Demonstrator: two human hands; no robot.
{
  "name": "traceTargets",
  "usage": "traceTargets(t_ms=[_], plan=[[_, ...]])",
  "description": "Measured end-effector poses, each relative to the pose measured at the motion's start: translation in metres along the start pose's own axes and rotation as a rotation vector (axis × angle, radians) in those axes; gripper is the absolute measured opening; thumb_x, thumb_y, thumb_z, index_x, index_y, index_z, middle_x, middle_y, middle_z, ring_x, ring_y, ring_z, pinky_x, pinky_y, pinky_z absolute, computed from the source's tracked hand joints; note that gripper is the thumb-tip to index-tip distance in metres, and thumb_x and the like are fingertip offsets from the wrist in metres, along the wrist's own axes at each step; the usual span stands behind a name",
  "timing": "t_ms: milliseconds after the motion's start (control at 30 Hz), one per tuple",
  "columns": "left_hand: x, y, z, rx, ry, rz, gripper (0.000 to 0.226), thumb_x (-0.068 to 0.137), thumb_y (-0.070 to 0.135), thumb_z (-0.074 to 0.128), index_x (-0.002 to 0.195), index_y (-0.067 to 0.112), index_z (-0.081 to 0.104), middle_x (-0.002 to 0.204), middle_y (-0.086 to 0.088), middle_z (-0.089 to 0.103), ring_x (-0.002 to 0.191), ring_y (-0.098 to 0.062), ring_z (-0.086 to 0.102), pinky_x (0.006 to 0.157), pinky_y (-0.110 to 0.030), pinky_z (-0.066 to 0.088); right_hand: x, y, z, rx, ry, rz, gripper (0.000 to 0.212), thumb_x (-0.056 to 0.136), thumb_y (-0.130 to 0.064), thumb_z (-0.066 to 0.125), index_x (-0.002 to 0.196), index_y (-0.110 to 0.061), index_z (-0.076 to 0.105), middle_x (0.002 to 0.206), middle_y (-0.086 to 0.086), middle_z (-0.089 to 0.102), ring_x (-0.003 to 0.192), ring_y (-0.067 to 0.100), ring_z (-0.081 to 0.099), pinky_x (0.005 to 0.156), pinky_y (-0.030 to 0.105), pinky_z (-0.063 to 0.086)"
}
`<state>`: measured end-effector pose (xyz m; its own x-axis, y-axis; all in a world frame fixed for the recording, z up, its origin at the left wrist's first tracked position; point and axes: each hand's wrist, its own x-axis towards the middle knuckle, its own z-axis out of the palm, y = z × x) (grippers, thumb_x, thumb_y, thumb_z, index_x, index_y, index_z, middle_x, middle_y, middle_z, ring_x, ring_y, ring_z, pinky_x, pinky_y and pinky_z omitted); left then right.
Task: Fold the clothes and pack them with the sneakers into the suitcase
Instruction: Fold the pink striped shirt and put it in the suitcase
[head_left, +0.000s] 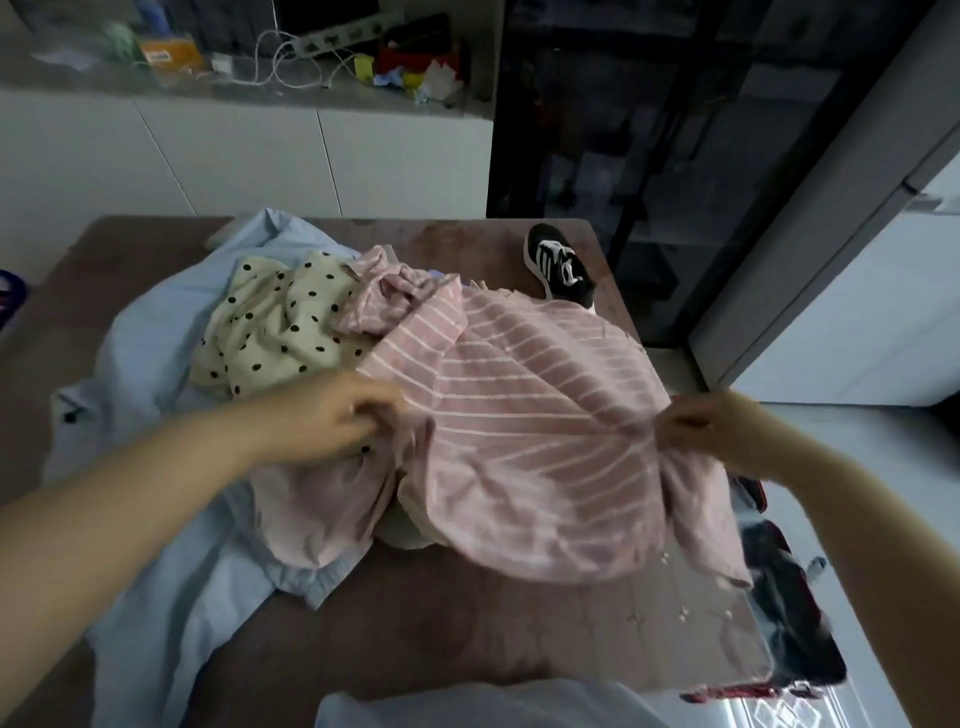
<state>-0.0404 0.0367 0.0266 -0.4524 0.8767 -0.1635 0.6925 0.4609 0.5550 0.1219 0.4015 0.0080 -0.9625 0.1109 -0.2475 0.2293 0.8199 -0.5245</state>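
Note:
A pink garment with white stripes (530, 415) is lifted and spread above the brown table (447, 634). My left hand (337, 415) pinches its left edge and my right hand (711, 423) pinches its right edge. Behind it lies a cream garment with black dots (280, 322), resting on a light blue garment (156, 338) that spreads over the table's left side. A black sneaker with white stripes (558, 267) sits at the far right corner, partly hidden by the pink cloth. A dark suitcase with red trim (789, 613) is on the floor at the table's right, mostly hidden.
White cabinets (249, 156) with a cluttered counter (311, 62) of cables and boxes stand behind the table. A dark glass cabinet (675, 156) is at the back right. Pale floor (883, 493) lies to the right.

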Motion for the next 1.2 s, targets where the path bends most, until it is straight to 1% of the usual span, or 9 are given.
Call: traceTargets(t_ms=[167,433,533,633,700,800,933,1100,1200], plan=[[-0.015,-0.010,0.092,0.513,-0.357,-0.003,0.017,0.089,0.031,0.048,0.104,0.033,0.055,0.096,0.006,0.063,0.093,-0.014,0.041,0.081,-0.030,0.040,-0.023,0.029,0.082,-0.102,-0.104,0.117,0.020,0.083,-0.019,0.067,0.082,-0.038,0.072,0.088,-0.013,0.071,0.086,0.010,0.063,0.080,0.025,0.047],[-0.030,0.006,0.103,0.452,-0.649,-0.066,0.044,0.090,0.021,0.050,0.132,0.034,0.044,0.115,0.001,0.061,0.107,-0.019,0.054,0.084,-0.029,0.041,-0.044,0.008,0.120,-0.284,-0.094,-0.029,0.015,0.085,-0.032,0.063,0.094,-0.027,0.074,0.085,-0.023,0.064,0.096,0.011,0.054,0.082,0.016,0.028],[-0.007,0.020,0.066,0.225,-0.292,-0.114,0.033,0.089,0.036,0.056,0.122,0.034,0.053,0.109,0.012,0.061,0.091,-0.006,0.058,0.084,-0.026,0.047,-0.047,0.004,0.142,-0.402,-0.062,-0.142,0.022,0.079,-0.041,0.054,0.082,-0.032,0.074,0.085,-0.016,0.070,0.082,0.010,0.063,0.095,0.036,0.035],[0.039,0.015,0.027,0.149,0.349,-0.065,0.029,0.085,0.021,0.062,0.114,0.020,0.060,0.104,0.002,0.063,0.084,-0.016,0.057,0.081,-0.032,0.047,-0.042,0.006,0.151,-0.478,-0.096,-0.096,0.037,0.078,-0.053,0.042,0.083,-0.033,0.072,0.085,-0.013,0.069,0.086,0.016,0.060,0.099,0.033,0.031],[0.074,0.007,0.008,0.209,0.541,-0.110,0.030,0.081,0.023,0.063,0.110,0.015,0.060,0.105,-0.007,0.063,0.093,-0.028,0.058,0.083,-0.039,0.047,-0.038,-0.001,0.144,-0.424,-0.121,-0.020,0.044,0.078,-0.065,0.044,0.090,-0.031,0.069,0.090,-0.009,0.069,0.094,0.016,0.056,0.100,0.029,0.030],[0.116,-0.001,-0.001,0.277,0.529,-0.316,0.053,0.078,0.039,0.067,0.121,0.013,0.051,0.120,-0.014,0.051,0.110,-0.033,0.050,0.089,-0.041,0.043,-0.022,-0.010,0.111,-0.236,0.106,0.045,0.050,0.075,-0.063,0.040,0.077,-0.021,0.068,0.078,-0.003,0.068,0.076,0.017,0.062,0.069,0.025,0.048],[0.141,-0.006,0.007,0.359,0.413,-0.472,0.067,0.078,0.048,0.066,0.131,0.017,0.041,0.134,-0.014,0.041,0.116,-0.036,0.049,0.090,-0.040,0.041,0.020,-0.005,0.052,-0.126,0.363,0.072,0.022,0.088,-0.028,0.053,0.087,-0.010,0.066,0.091,0.007,0.064,0.080,0.027,0.061,0.066,0.032,0.046],[0.136,-0.019,0.015,0.206,0.529,-0.406,0.035,0.084,0.010,0.056,0.118,0.015,0.057,0.120,-0.010,0.057,0.107,-0.034,0.054,0.086,-0.036,0.042,0.089,0.035,0.012,-0.072,0.358,0.346,0.037,0.084,-0.035,0.060,0.114,-0.013,0.057,0.114,0.012,0.056,0.102,0.032,0.054,0.076,0.031,0.040],[0.114,-0.020,0.007,-0.016,0.707,-0.471,0.034,0.082,0.008,0.053,0.116,0.014,0.054,0.098,-0.004,0.057,0.092,-0.029,0.056,0.079,-0.034,0.045,0.117,0.047,0.010,0.017,0.232,0.479,0.039,0.083,-0.040,0.059,0.105,-0.009,0.061,0.093,0.008,0.064,0.086,0.029,0.060,0.066,0.028,0.042]])
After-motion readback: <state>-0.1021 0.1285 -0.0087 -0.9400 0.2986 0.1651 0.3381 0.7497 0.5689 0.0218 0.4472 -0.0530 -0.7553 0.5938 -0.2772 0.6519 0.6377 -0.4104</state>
